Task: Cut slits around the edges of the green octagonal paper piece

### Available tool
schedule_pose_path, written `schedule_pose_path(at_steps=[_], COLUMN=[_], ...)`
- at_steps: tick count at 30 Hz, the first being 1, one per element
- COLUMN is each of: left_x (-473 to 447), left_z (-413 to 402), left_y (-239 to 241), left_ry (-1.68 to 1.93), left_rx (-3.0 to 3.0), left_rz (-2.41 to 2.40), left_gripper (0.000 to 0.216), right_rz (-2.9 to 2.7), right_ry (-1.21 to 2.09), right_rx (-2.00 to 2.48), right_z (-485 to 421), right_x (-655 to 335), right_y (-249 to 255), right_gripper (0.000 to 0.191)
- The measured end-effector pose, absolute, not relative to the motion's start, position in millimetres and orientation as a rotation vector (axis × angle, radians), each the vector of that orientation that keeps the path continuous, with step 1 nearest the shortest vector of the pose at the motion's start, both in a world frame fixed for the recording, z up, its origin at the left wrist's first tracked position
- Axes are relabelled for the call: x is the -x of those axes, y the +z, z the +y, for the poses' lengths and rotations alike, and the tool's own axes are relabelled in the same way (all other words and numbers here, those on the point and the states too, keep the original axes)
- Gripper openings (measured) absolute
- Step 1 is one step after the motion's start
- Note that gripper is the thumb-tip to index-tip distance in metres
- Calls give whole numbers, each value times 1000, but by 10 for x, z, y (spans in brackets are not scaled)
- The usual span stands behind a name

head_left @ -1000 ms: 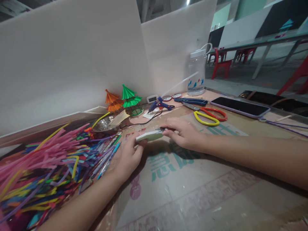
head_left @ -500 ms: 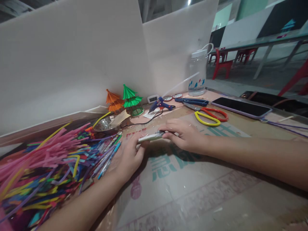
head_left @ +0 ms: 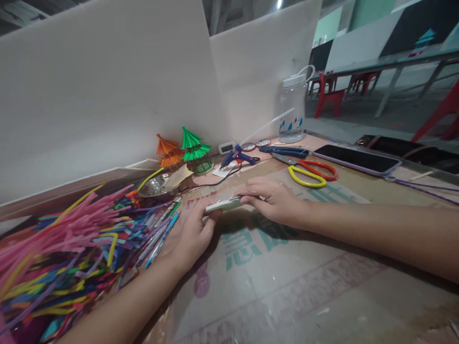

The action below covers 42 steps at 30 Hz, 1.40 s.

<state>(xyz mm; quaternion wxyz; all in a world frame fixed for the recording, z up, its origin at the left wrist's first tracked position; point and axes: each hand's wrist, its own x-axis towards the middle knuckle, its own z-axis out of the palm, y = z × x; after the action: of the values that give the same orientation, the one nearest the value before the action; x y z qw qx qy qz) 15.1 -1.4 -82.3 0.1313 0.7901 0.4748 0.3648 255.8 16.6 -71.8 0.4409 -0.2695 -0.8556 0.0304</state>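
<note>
Above the middle of the work surface, my left hand (head_left: 197, 229) is closed on the left end of a thin, flat white piece (head_left: 221, 206), held nearly level and seen edge-on. My right hand (head_left: 267, 198) is closed at its other end. Between the right thumb and fingertips a small grey, blade-like thing (head_left: 235, 198) sticks out and touches the upper edge of the white piece. Its kind is too small to make out, and the fingers hide most of it.
Pipe cleaners (head_left: 86, 224) heap up at left, beside pens (head_left: 163, 239) and a metal bowl (head_left: 154, 186). Behind are green (head_left: 195, 148) and orange (head_left: 168, 153) tree-like models, a glue gun (head_left: 238, 156), scissors (head_left: 308, 174), pliers (head_left: 283, 151), a phone (head_left: 356, 159) and a bottle (head_left: 292, 110).
The grey thing and right fingertips have shifted slightly left along the white piece. Both hands keep their hold, and the whole view has moved a little.
</note>
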Motion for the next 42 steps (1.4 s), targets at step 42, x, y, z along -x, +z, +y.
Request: schedule_pose_path(at_steps=[42], left_x=[-128], left_z=[124], left_y=[-945], left_ry=[1169], left_rx=[-1942], left_rz=[1247], left_gripper=[45], right_rz=[-1817], right_ry=[721], right_rx=[984], right_z=[283], right_x=[-2481], right_y=[-716], right_gripper=[23])
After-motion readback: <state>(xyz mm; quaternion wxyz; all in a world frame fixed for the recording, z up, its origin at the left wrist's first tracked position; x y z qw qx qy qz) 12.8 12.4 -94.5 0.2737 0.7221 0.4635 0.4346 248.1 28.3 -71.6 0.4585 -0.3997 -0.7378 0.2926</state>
